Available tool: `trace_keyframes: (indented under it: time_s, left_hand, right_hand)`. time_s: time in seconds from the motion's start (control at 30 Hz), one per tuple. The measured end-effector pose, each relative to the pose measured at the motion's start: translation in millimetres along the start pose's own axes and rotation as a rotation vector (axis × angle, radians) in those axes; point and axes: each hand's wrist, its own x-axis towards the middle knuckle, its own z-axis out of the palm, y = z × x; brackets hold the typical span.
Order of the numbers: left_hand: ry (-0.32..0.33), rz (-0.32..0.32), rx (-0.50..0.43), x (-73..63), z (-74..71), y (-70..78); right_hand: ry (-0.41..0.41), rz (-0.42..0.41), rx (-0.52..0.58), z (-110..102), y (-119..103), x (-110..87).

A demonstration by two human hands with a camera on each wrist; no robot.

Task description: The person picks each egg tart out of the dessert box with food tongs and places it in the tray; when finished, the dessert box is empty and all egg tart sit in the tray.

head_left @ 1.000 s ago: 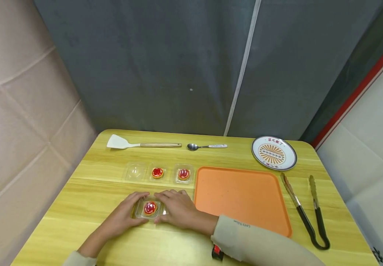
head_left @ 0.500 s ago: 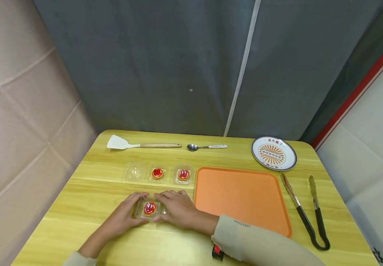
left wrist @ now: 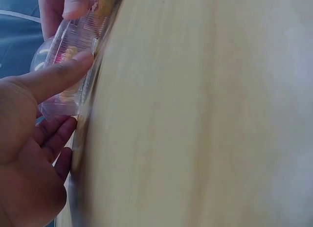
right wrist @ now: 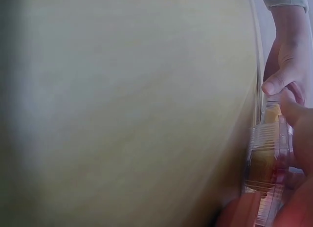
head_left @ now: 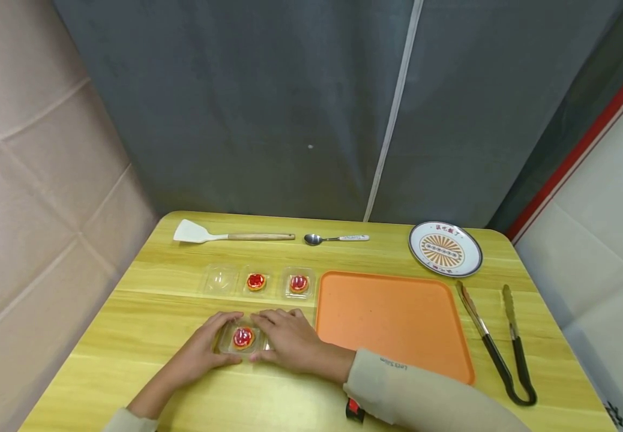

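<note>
Near the front of the table, my left hand [head_left: 200,352] grips a clear plastic box [head_left: 226,348], thumb on the near side and fingers on the far side. A small red-topped tart [head_left: 243,338] shows through its lid. Close against it on the right, my right hand [head_left: 290,341] grips a second clear plastic box [right wrist: 266,163] with a tart inside; from the head view my palm hides most of that box. In the left wrist view, the left thumb [left wrist: 61,75] lies along the first box's side. Both boxes are low at the wooden tabletop.
Behind my hands stand two clear boxes with tarts [head_left: 255,281] [head_left: 299,284] and an empty clear box [head_left: 220,279]. An orange tray [head_left: 389,324] lies right, partly under my right sleeve. Farther out are tongs [head_left: 524,366], a plate [head_left: 445,249], a spoon [head_left: 314,239] and a spatula [head_left: 192,231].
</note>
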Motion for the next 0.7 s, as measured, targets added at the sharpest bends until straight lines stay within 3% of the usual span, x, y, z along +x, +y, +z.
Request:
trace_keyframes:
  time_s: [0.33, 0.7]
  left_hand:
    - [0.001, 0.002, -0.003, 0.6, 0.1, 2.7]
    - [0.051, 0.011, 0.018, -1.0, 6.0, 5.4]
  right_hand:
    - [0.006, 0.022, 0.005, 2.6, -0.7, 0.8]
    - [-0.025, 0.002, 0.013, -3.0, -0.6, 0.2]
